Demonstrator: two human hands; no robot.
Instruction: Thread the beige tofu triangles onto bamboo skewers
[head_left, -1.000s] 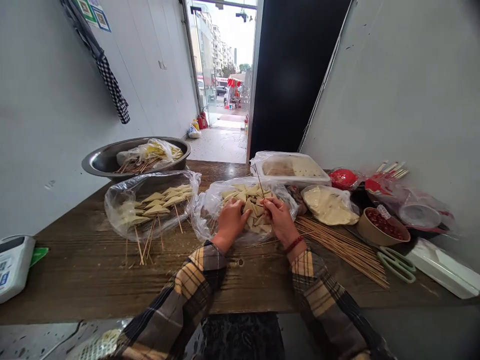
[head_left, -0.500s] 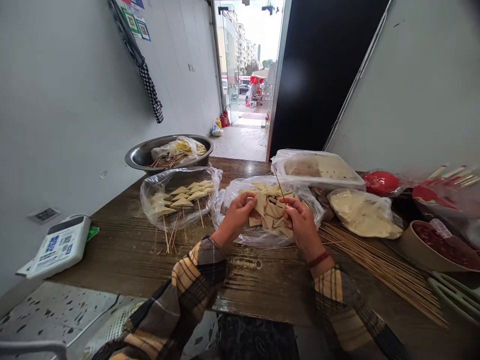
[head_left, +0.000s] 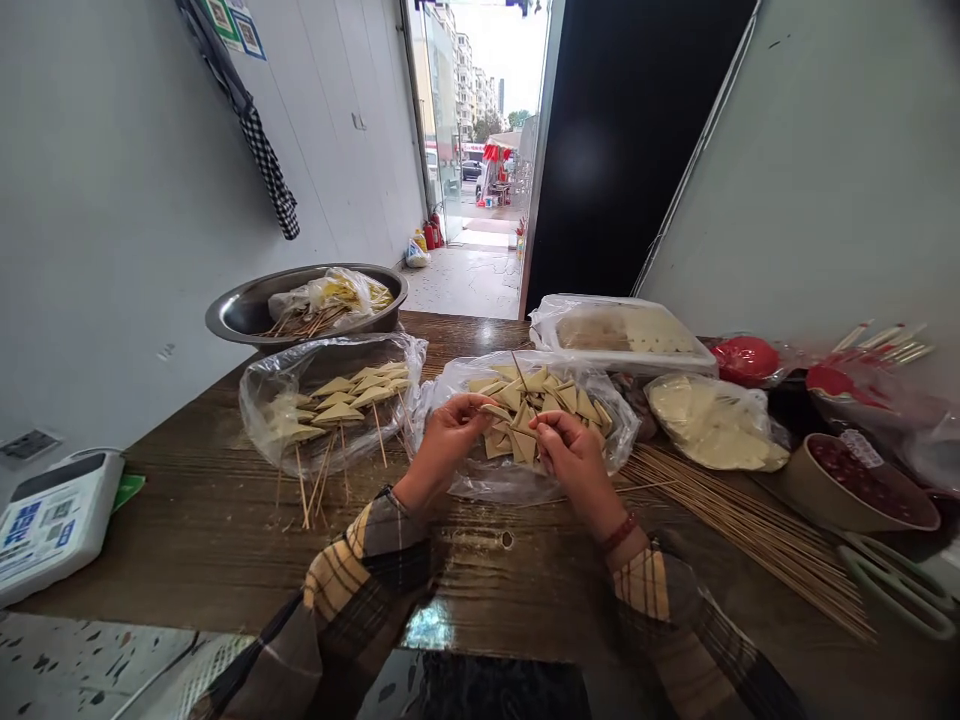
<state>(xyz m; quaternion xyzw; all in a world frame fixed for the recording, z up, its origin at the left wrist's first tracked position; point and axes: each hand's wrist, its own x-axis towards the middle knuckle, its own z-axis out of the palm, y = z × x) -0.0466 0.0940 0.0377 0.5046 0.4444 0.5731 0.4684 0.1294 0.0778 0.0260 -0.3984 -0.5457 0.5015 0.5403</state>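
My left hand (head_left: 452, 437) pinches a pale tofu-like triangle (head_left: 496, 411) over an open plastic bag (head_left: 480, 485) of many such triangles. Closed around a thin wooden skewer (head_left: 520, 368), my right hand (head_left: 574, 455) is just to the right, over the same bag. The skewer points up and slightly left, its upper end above the pile. To the left, a second plastic bag (head_left: 262, 390) holds skewered triangles (head_left: 337, 413), their sticks hanging toward me. Loose skewers (head_left: 742, 530) lie in a bundle at the right.
A metal basin (head_left: 225, 318) with bagged skewers stands back left, a white scale (head_left: 60, 520) at the left edge. Behind the bag is a wrapped tray (head_left: 622, 335). At the right are a bag of pale sheets (head_left: 712, 425), a bowl (head_left: 825, 490) and green-handled scissors (head_left: 892, 580).
The view has shifted, moving most things left in the picture. The triangle in my left hand has turned from facing me to nearly edge-on, and the skewer's upper end is lower.
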